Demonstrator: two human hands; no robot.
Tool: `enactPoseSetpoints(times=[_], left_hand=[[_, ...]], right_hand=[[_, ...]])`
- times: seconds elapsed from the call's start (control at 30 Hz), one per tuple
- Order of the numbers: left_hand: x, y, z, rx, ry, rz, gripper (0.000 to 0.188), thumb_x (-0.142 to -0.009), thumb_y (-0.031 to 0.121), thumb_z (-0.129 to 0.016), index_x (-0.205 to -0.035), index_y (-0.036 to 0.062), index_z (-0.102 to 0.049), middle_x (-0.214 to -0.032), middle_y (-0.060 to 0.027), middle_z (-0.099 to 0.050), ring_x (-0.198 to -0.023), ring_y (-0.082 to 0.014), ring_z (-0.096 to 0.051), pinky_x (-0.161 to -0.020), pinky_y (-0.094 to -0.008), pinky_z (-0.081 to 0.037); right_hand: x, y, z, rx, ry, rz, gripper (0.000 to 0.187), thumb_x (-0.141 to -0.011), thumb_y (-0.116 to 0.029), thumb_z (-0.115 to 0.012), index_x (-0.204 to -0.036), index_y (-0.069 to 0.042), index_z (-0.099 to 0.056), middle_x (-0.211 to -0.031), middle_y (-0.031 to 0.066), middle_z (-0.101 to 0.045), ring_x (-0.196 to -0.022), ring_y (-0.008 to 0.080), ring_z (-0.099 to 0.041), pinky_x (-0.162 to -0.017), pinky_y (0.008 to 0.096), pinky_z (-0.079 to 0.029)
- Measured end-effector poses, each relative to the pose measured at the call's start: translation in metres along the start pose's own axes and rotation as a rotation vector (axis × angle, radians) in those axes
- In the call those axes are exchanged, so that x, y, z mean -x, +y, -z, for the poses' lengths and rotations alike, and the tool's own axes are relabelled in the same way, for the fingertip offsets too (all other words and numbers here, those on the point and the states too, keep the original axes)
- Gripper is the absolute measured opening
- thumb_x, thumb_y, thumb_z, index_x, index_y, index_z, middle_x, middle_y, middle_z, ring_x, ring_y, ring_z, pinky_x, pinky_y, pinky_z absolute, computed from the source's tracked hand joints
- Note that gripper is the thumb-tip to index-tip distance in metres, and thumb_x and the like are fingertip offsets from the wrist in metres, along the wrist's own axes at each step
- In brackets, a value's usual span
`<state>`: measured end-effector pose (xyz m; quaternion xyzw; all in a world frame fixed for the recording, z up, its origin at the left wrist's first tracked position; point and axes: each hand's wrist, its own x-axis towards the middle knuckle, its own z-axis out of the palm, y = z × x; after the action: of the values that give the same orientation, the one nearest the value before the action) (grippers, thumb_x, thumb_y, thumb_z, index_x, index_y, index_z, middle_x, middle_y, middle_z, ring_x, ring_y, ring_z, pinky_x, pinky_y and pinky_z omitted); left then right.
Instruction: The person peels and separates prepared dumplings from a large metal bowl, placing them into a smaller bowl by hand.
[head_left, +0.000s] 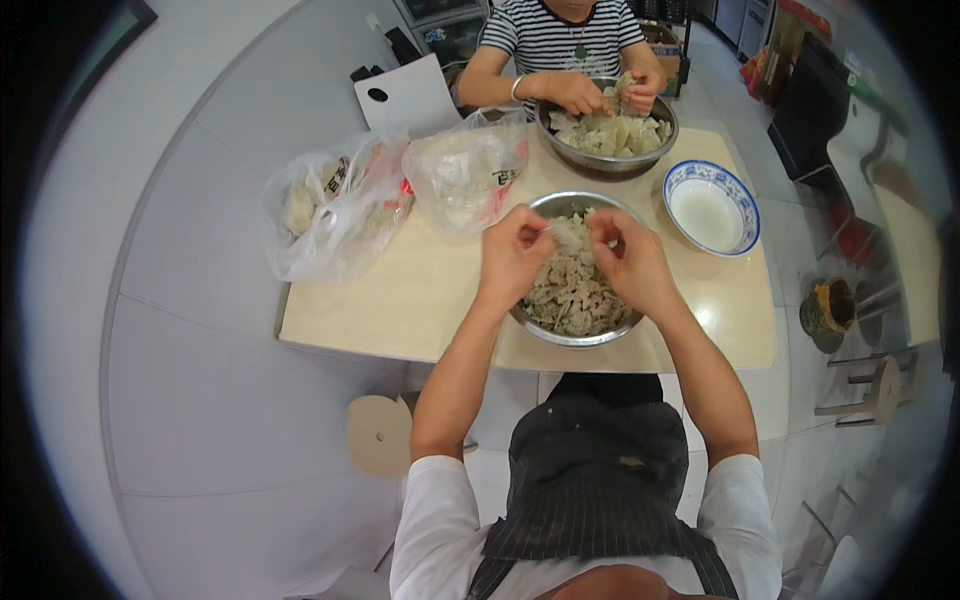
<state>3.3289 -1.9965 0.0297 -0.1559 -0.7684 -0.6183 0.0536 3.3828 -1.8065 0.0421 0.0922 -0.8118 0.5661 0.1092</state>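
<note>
A thin pale food piece (569, 236) is pinched by the left hand (514, 256) and right hand (636, 264), above torn bits (572, 298) in a metal bowl (578, 341), on the desk's (400, 305) near side presumably for easy reach and to catch droppings, another bowl (608, 168) beyond.

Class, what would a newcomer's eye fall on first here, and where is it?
First come the left hand and right hand, pinching at a pale piece over a metal bowl of grey-green scraps near the centre. Beyond, a person in a striped top works over a second metal bowl. At the table's right, a blue-patterned bowl of cloudy liquid stands out.
</note>
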Motion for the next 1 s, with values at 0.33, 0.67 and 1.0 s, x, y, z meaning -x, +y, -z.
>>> enactPoseSetpoints(times=[0.33, 0.67, 1.0], left_hand=[[0.007, 0.012, -0.020, -0.027, -0.090, -0.122, 0.009, -0.084, -0.001, -0.065, -0.082, 0.0004, -0.056, -0.064, -0.0015, -0.059, -0.057, -0.0070, -0.055, -0.051, -0.0251, -0.043], [0.003, 0.012, -0.001, 0.013, -0.133, 0.036, 0.016, -0.080, -0.002, -0.068, -0.091, 0.0024, -0.057, -0.071, 0.0016, -0.057, -0.064, -0.0052, -0.052, -0.056, -0.0209, -0.043], [0.007, 0.020, -0.005, -0.211, -0.270, -0.099, 0.010, -0.077, -0.003, -0.065, -0.083, 0.0013, -0.058, -0.070, 0.0028, -0.055, -0.064, -0.0046, -0.051, -0.054, -0.0206, -0.041]], right_hand=[[-0.004, 0.010, 0.002, -0.585, -0.194, -0.112, 0.028, -0.088, -0.002, -0.067, -0.112, 0.000, -0.054, -0.104, 0.0072, -0.059, -0.091, 0.0147, -0.060, -0.070, 0.0287, -0.056], [-0.005, 0.010, 0.006, -0.466, -0.069, -0.123, 0.022, -0.084, 0.003, -0.067, -0.102, 0.000, -0.056, -0.094, 0.0041, -0.059, -0.084, 0.0131, -0.061, -0.069, 0.0271, -0.054], [-0.005, 0.011, -0.007, -0.142, -0.096, -0.062, 0.020, -0.079, 0.004, -0.068, -0.097, 0.001, -0.060, -0.091, 0.0085, -0.065, -0.086, 0.0167, -0.064, -0.076, 0.0313, -0.054]])
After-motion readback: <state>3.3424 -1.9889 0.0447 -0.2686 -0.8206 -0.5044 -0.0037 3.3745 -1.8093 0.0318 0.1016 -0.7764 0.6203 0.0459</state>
